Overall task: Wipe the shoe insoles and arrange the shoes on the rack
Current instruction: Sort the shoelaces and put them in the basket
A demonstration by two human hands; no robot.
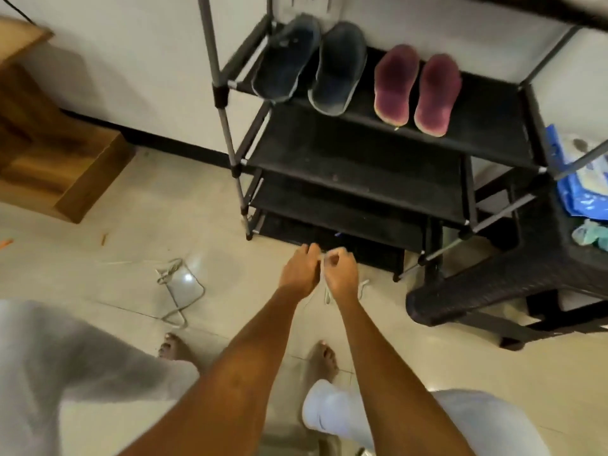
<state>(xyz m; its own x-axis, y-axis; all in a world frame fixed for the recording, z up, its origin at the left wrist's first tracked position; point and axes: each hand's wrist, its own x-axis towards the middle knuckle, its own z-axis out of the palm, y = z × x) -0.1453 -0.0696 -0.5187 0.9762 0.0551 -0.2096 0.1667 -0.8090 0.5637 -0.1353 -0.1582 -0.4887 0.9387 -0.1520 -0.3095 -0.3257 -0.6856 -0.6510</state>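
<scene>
Hands: my left grip point(300, 270) and right grip point(340, 271) pinch a thin white cord point(326, 296); what it belongs to I cannot tell.
Advice: keep it taut.
Rack point(362, 166): blue slippers point(311, 64) and maroon pair point(418, 90) sit on one shelf, lower shelves bare.

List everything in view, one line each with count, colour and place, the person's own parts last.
shoe rack: one, black shelves with grey poles, against the wall.
slippers: one pair, dark blue, left on the upper shelf.
insoles: two, maroon, right on the same shelf.
stool: one, black woven, right of the rack.
packet: one, blue and white, on the stool.
wooden steps: brown, far left.
cord: one, white, on the floor.
left hand: pinches a thin white string.
right hand: pinches the same string.
feet: two, bare, on the tiles.
</scene>
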